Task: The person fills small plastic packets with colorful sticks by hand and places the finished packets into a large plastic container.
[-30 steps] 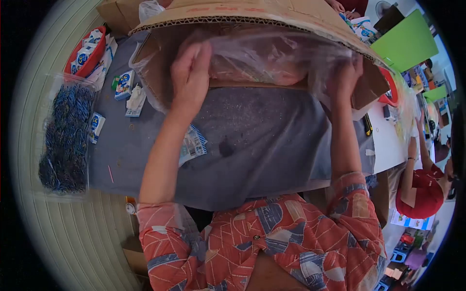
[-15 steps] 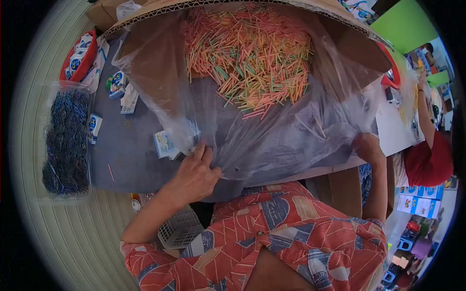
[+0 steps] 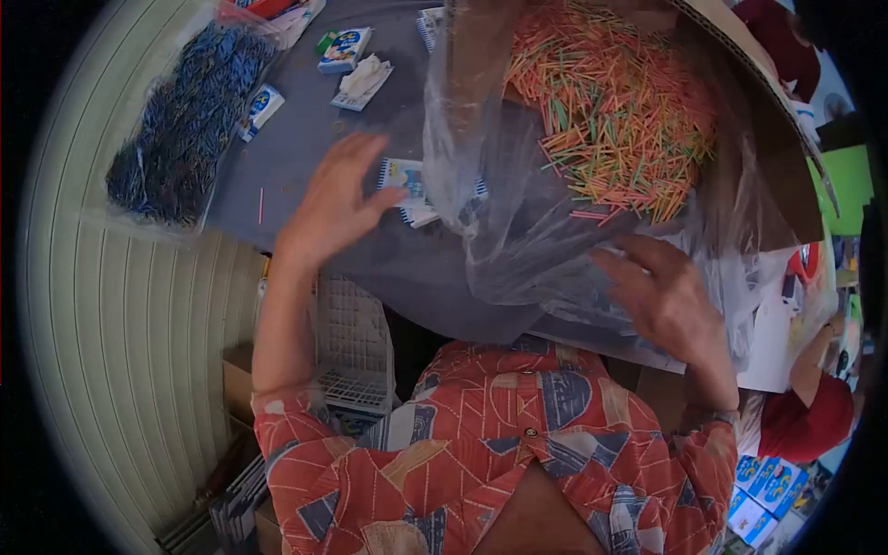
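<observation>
My left hand (image 3: 338,205) is open above the dark table, thumb and fingers apart and nothing in it. Just right of its fingertips lie small spiral-bound booklets (image 3: 403,176), partly covered by a clear plastic liner (image 3: 504,250). That liner spreads from a cardboard box (image 3: 786,176) and bunches over the tabletop. Many thin pink, yellow, orange and green sticks (image 3: 629,120) are heaped inside. My right hand (image 3: 661,294) hovers at the liner's right side, its bent fingers apart, with no grip on the plastic visible.
A clear tray (image 3: 190,129) of dark blue twisted strands is at the left. Small blue-and-white packs (image 3: 345,50) and a loose pink stick (image 3: 261,205) lie on the table (image 3: 305,166). A white basket (image 3: 351,333) stands below. Another person's red sleeve (image 3: 807,421) is at right.
Both hands have let go of the liner. My left hand has lifted and spread; my right has moved inward. The liner's near edge has gathered inward, and the view has shifted.
</observation>
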Tool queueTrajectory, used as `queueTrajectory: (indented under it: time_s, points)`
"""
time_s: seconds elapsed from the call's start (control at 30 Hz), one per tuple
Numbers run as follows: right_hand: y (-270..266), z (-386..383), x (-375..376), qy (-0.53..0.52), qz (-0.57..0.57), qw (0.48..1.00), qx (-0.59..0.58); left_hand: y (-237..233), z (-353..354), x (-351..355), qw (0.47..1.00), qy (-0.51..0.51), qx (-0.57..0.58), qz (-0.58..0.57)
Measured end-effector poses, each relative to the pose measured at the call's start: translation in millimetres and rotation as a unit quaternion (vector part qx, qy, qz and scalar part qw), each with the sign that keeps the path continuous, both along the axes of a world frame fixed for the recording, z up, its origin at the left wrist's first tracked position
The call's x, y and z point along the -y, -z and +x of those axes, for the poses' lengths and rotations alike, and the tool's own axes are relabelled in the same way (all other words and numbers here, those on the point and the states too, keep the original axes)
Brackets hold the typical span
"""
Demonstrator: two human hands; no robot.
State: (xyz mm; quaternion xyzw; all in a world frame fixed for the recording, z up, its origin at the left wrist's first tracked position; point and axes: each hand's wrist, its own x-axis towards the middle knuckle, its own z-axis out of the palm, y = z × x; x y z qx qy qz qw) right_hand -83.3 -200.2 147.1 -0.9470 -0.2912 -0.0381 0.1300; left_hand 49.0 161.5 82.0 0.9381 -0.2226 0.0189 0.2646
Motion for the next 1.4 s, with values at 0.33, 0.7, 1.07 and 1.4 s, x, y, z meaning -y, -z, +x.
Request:
queueTrajectory:
  time_s: [0.33, 0.7, 1.07, 1.4]
  points:
    - [89.3, 66.1, -71.7, 0.014, 0.075, 0.959, -0.274, 5.3, 57.5, 46.3, 0.939, 0.127, -0.272, 0.166]
    - [110.5, 84.5, -86.2, 0.037, 0.018, 0.974, -0.224, 42.2, 23.4, -6.1, 0.952, 0.011, -0.299, -0.064]
    - [143.2, 63.8, -119.7, -0.108, -0.051, 0.975, -0.187, 0.9, -19.7, 79.7, 0.906, 0.038, -0.292, -0.303]
    - [5.9, 8.6, 32.4, -0.001, 0.092, 0.975, 0.202, 17.8, 9.0, 104.9, 0.981, 0.026, -0.019, 0.190]
